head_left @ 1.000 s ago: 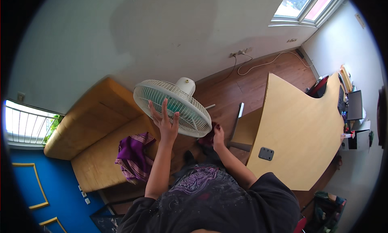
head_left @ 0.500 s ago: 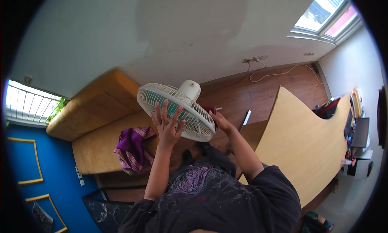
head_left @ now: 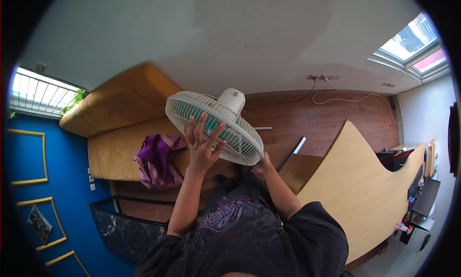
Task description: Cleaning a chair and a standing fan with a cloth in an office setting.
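Note:
A white electric fan (head_left: pixel 216 128) with a round wire cage and green blades stands in front of me, its head tilted. My left hand (head_left: pixel 204 145) lies against the front of the cage with its fingers stretched and spread. Behind the cage sits the white motor housing (head_left: pixel 232 100). My right hand (head_left: pixel 262 164) is at the cage's lower right rim. Its fingers are hidden behind the rim, so what they hold, if anything, does not show.
A tan sofa (head_left: pixel 110 145) with a purple patterned cloth (head_left: pixel 158 157) is at left. To the right stands a light wooden desk (head_left: pixel 345 190). A white cable (head_left: pixel 355 102) runs along the floor from a wall socket (head_left: pixel 324 77). Below left is a black marbled table (head_left: pixel 129 229).
My right hand has moved down and inward from beside the rim, where dark red cloth showed at its fingers, to behind the rim. My left hand remains spread on the cage. The view has shifted.

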A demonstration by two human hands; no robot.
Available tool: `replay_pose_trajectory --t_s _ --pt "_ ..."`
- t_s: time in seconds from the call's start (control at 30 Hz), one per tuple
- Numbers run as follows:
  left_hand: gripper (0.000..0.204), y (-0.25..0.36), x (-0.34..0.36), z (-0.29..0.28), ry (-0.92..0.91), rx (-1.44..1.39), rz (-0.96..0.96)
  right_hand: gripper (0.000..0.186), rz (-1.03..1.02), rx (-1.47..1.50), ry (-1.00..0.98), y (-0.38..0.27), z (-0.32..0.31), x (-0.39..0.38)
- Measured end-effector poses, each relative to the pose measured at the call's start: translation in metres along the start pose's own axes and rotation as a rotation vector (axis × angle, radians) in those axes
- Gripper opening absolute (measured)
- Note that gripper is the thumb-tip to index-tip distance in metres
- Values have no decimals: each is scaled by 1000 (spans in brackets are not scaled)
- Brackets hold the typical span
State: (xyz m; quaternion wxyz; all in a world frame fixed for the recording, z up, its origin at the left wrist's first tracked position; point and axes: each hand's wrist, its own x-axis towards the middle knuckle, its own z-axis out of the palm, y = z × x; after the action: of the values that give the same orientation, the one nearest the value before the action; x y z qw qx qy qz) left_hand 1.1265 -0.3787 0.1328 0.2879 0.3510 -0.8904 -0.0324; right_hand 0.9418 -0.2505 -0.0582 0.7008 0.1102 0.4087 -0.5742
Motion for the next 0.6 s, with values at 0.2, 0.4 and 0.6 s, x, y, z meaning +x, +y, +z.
replay_pose_trajectory --t_s 0.2,0.4,0.6 --pt "40 -10 -9 4 16 -25 -18 41 -158 -451 -123 -61 16 -16" --pt "38 -7 -20 11 19 -34 -11 44 7 -604 -214 -77 47 14" --pt "32 2 -27 8 25 -21 19 42 -10 -740 -376 -52 43 108"
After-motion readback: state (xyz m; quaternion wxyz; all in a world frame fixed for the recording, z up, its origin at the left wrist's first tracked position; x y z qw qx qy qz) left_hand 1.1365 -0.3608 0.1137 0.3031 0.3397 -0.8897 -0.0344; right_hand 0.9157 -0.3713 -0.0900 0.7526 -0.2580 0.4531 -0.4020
